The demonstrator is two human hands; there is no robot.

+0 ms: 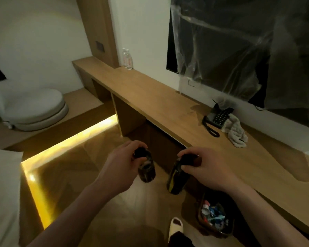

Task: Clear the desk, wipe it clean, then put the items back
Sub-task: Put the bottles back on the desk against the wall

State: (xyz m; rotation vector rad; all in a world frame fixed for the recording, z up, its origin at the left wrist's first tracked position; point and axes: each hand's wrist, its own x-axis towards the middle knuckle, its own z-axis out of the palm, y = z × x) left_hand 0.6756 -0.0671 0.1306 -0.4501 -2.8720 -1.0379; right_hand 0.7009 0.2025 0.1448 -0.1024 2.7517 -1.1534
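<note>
My left hand grips a dark bottle by its black cap, held above the floor in front of the wooden desk. A second, taller dark bottle hangs from my right hand, gripped at its top. Both bottles are upright and just off the desk's front edge. On the desk sit a black telephone with a coiled cord and a crumpled grey cloth next to it. Two clear water bottles stand at the desk's far end by the wall.
A waste bin full of rubbish stands on the floor under the desk edge. A plastic-covered TV hangs on the wall. A round grey cushion lies on a lit platform at left. A slippered foot is below.
</note>
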